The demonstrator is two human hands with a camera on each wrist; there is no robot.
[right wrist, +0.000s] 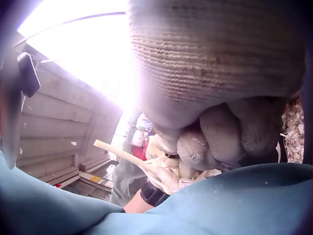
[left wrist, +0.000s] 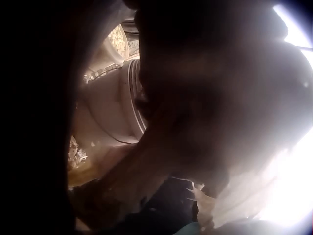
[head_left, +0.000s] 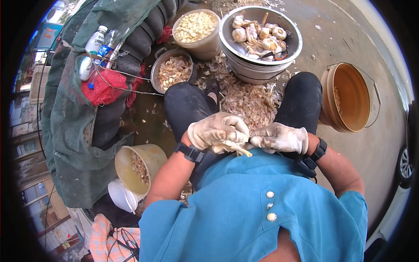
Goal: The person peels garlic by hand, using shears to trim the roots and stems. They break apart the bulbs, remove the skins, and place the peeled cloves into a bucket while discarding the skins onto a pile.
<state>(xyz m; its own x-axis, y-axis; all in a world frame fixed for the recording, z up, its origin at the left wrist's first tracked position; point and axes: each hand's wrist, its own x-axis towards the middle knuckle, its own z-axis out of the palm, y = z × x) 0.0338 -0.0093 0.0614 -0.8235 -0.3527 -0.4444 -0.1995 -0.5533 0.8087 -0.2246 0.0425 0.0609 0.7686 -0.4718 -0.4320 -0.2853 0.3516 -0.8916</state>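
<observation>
Both hands wear off-white knit gloves and meet over the lap. My left hand (head_left: pixel 218 131) grips a garlic bulb with its stem (head_left: pixel 241 150), the cut pale end pointing toward the body. In the right wrist view, loose papery skin hangs from the garlic (right wrist: pixel 164 174) under the fingers. My right hand (head_left: pixel 281 137) presses close against it, fingers curled, with a small dark thing (right wrist: pixel 171 156) at the thumb; I cannot tell its kind. The left wrist view is mostly dark, the glove hiding the work.
Ahead, a metal basin (head_left: pixel 227 48) of garlic bulbs sits on a bucket. Peeled cloves fill a tub (head_left: pixel 214 46); a pot (head_left: pixel 156 78) stands near it. Garlic skins (head_left: pixel 248 102) litter the ground between the knees. A brown bucket (head_left: pixel 355 98) lies right, a cream bucket (head_left: pixel 152 155) left.
</observation>
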